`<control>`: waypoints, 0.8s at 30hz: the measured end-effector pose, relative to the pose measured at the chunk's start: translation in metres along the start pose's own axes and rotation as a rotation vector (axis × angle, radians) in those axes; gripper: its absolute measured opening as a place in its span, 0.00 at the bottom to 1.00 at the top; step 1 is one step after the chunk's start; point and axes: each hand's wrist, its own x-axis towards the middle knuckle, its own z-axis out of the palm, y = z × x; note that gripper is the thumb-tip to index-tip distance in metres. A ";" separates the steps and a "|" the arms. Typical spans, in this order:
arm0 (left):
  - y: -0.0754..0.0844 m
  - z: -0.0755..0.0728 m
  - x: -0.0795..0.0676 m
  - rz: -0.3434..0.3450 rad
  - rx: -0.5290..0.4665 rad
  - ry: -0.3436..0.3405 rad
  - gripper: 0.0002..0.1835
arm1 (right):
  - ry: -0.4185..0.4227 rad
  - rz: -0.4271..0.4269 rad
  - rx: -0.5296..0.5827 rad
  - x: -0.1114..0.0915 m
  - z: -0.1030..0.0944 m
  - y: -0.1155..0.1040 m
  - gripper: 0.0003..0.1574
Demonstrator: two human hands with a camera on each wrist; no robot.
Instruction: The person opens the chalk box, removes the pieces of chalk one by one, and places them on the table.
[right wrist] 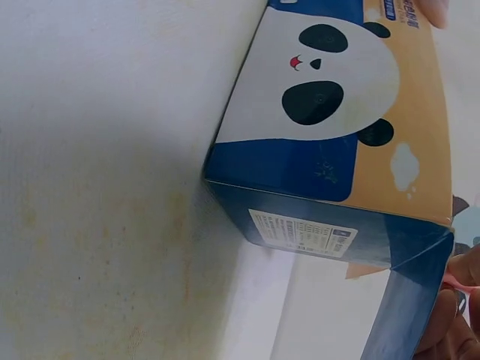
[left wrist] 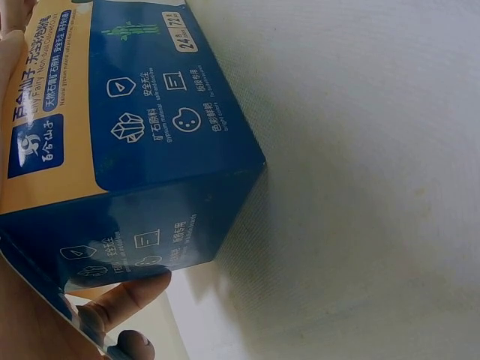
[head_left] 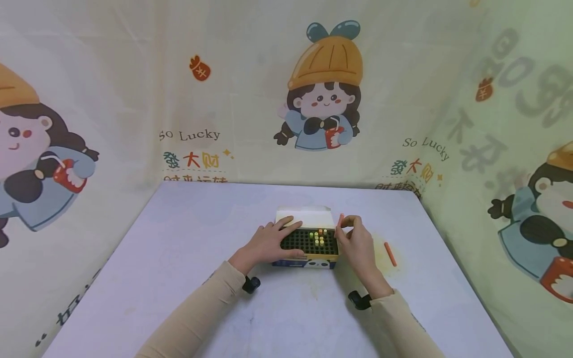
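A blue and yellow chalk box (head_left: pixel 304 262) with a panda on its front stands with its lid (head_left: pixel 309 217) folded back. Inside is a black holder (head_left: pixel 295 243) full of round holes, with several yellowish and orange chalk ends in its right part. My left hand (head_left: pixel 266 243) grips the box at its left end, thumb along the front edge and fingers over the top; in the left wrist view a fingertip (left wrist: pixel 142 292) shows by the box's side. Beside the right end, my right hand (head_left: pixel 358 243) pinches a reddish-orange chalk stick (head_left: pixel 341 218) between thumb and fingers, its tip pointing up.
An orange chalk stick (head_left: pixel 390 254) lies on the white table (head_left: pixel 201 214), to the right of my right hand. Behind the table hangs a printed cloth (head_left: pixel 250 99) with cartoon figures, and more of it covers both sides.
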 end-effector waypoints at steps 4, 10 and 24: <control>0.002 -0.001 0.000 -0.001 -0.004 -0.006 0.49 | 0.033 0.011 0.027 0.000 -0.004 0.003 0.14; 0.004 -0.003 -0.001 -0.016 -0.009 -0.015 0.49 | 0.031 0.027 0.023 0.000 -0.009 0.007 0.12; 0.007 -0.005 -0.003 -0.019 -0.007 -0.023 0.49 | -0.023 0.162 -0.058 -0.001 -0.023 0.024 0.16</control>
